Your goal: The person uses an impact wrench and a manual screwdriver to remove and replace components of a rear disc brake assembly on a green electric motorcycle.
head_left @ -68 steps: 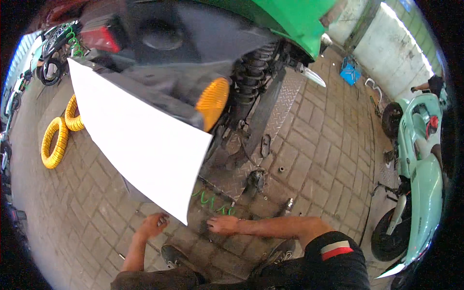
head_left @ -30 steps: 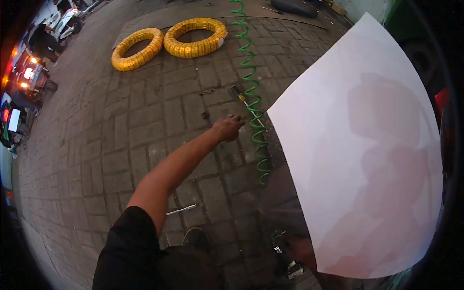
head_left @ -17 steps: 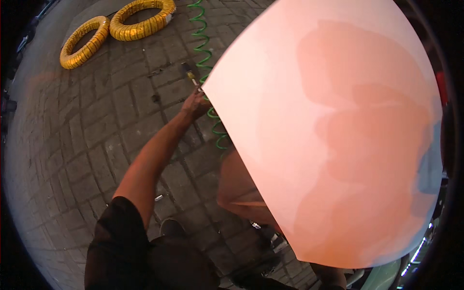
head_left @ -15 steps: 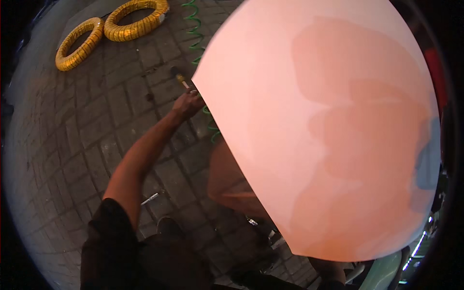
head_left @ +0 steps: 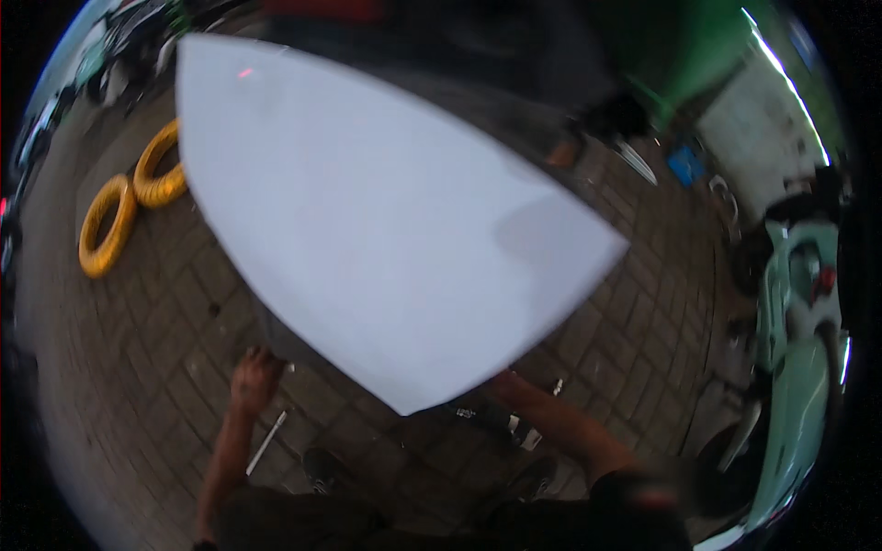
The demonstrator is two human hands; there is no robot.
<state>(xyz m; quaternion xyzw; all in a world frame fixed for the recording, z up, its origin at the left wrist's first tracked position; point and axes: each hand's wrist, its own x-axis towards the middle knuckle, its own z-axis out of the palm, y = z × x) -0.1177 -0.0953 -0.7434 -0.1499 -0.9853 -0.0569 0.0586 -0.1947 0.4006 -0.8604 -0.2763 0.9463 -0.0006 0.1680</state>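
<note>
A large, smooth white panel-like shape [head_left: 367, 211] fills the middle of the view and hides whatever lies behind it. Below its lower left edge, my left hand [head_left: 257, 378] has its fingers curled in. A small pale bit shows at the fingertips, too blurred to name. My right forearm [head_left: 560, 418] reaches in from the lower right, and its hand [head_left: 503, 378] passes behind the panel's lower edge, so the fingers are hidden. On the paving near my left forearm lies a thin silver rod-like tool [head_left: 266, 444].
Two yellow-wrapped tyres [head_left: 108, 225] lie at the left. A mint-green scooter [head_left: 795, 395] stands along the right. Farther back are a blue box [head_left: 684, 165] and a pale, blade-shaped piece [head_left: 636, 163]. Small metal parts [head_left: 531, 439] lie by my shoe [head_left: 322, 468].
My view has swung right and back. The panel looks white rather than pinkish and farther off. The left hand is nearer; its brush-like tool no longer shows plainly. More right forearm shows.
</note>
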